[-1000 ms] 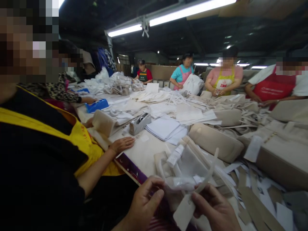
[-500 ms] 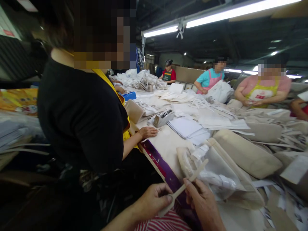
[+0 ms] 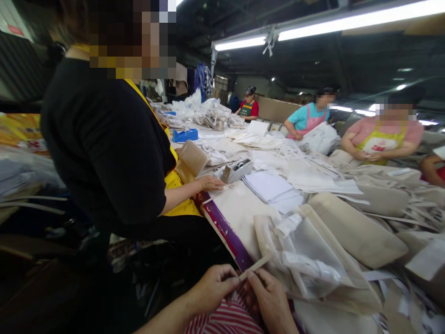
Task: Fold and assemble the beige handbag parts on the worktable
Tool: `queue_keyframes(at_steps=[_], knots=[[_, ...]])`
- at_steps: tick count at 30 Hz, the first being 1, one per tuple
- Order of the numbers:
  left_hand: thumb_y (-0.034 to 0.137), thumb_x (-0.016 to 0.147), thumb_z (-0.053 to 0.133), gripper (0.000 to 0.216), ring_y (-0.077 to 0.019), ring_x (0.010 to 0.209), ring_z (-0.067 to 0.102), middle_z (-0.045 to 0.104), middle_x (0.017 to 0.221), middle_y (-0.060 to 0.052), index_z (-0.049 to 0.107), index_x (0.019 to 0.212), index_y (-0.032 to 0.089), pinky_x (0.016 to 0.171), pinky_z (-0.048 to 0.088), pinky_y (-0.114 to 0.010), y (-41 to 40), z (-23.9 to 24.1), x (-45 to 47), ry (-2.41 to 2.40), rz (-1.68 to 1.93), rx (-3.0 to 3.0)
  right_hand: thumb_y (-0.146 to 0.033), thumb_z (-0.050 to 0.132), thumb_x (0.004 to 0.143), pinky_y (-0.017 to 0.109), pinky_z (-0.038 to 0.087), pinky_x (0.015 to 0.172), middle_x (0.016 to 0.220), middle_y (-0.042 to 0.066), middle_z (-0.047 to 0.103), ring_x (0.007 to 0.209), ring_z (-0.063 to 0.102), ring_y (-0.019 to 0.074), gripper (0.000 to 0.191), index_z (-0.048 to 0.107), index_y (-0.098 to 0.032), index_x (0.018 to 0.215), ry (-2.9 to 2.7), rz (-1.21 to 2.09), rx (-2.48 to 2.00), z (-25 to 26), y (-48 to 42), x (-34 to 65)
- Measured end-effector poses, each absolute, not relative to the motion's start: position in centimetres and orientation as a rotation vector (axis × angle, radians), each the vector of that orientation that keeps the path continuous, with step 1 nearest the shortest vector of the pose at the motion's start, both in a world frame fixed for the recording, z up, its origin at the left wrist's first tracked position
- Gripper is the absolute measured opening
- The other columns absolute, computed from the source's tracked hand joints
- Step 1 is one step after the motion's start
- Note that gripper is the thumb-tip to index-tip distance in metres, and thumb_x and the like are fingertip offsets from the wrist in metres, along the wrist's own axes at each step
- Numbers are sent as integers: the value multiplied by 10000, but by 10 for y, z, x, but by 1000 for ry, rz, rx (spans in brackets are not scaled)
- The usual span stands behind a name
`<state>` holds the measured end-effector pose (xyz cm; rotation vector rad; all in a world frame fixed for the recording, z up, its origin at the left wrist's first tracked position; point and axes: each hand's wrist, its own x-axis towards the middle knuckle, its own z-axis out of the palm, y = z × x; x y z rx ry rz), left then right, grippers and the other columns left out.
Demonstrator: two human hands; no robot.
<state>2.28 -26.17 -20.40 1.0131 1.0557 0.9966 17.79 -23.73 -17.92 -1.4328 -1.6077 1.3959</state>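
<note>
Left hand: the left hand (image 3: 212, 287) is low in the view, just off the near table edge, fingers curled in and thumb pressed against them, pinching the near end of a thin pale strip (image 3: 254, 266).
Right hand: the right hand (image 3: 269, 299) sits just beside the left, fingers bent closed, its fingertips touching the same strip from the other side.
Strip: narrow, flat and cream-coloured, it runs from between the two hands up and to the right, ending near the edge of the table.
Lap: red-and-white striped cloth (image 3: 229, 320) shows directly under both hands.
Table edge: a purple band (image 3: 222, 227) runs along the near edge of the long work table (image 3: 239, 211), just above the hands.
Nearest pile: a beige bag with clear plastic wrapping (image 3: 309, 260) lies on the table right of the strip's far end, close to it.
Further right: a plump beige bag (image 3: 358, 229) lies flat beyond that pile, with paper strips and scraps around it.
Middle of table: a stack of white sheets (image 3: 269, 185) lies next to a grey tape dispenser (image 3: 236, 170).
Neighbour: a person in a black top and yellow apron (image 3: 111, 153) sits at the left, one hand (image 3: 210, 183) flat on the table near the dispenser.
Far side: a blue tape dispenser (image 3: 185, 135) and heaps of white fabric lie further up; other people in aprons work along the far and right sides.
</note>
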Motion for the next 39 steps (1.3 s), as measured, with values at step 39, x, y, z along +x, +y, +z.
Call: queue_keyframes(at_steps=[39], knots=[[223, 728, 558, 157, -110, 655, 534, 632, 717, 1, 659, 812, 136, 617, 405, -201, -198, -221, 25, 1025, 777, 1178, -302, 461, 861, 447, 350, 896, 1113, 136, 643, 1038, 563, 295, 452, 429, -143, 1283, -2321, -352, -1306, -131, -200, 219]])
